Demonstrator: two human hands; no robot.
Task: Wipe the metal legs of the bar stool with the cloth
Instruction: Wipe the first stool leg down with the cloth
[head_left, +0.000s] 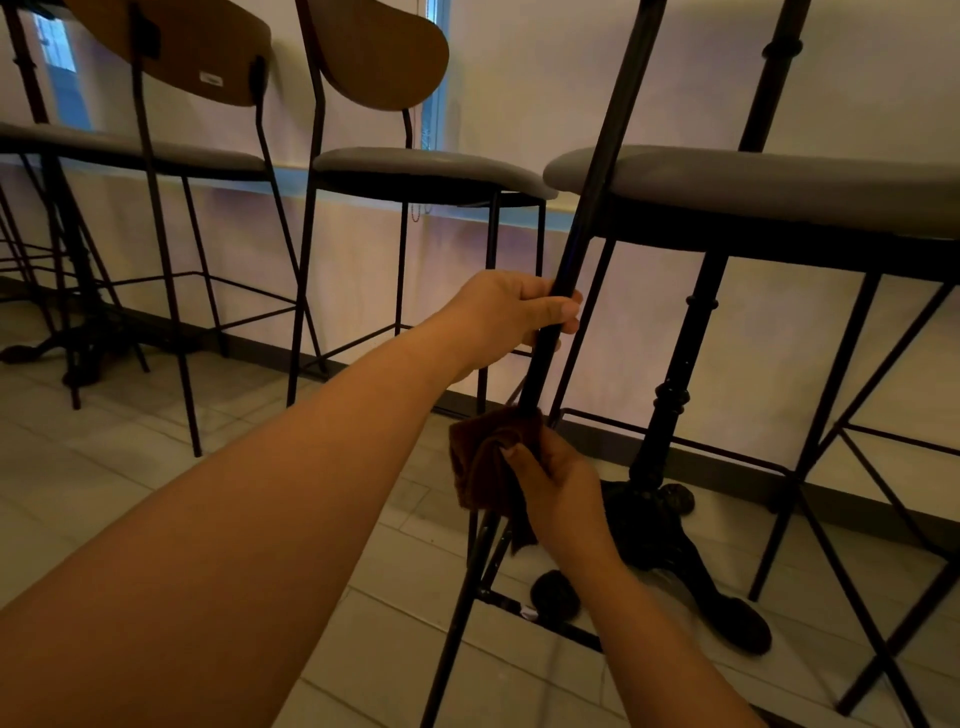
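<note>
The bar stool (753, 192) fills the frame toward two o'clock, its metal leg (582, 223) slanting down to six; the left hand (511, 312) grips that leg near centre; just below (toward five o'clock) the right hand (558, 488) clutches the brown cloth (483, 457) wrapped against the leg.

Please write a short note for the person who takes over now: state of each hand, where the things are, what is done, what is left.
Left hand: grips the stool leg above the cloth.
Right hand: holds the brown cloth wrapped round the same leg, lower down.
Stool: stands on the floor beside a table base.
Done: cannot tell how much of this leg is wiped.
Left: finish this leg down to the floor, then the other legs and the footrest bars.
</note>
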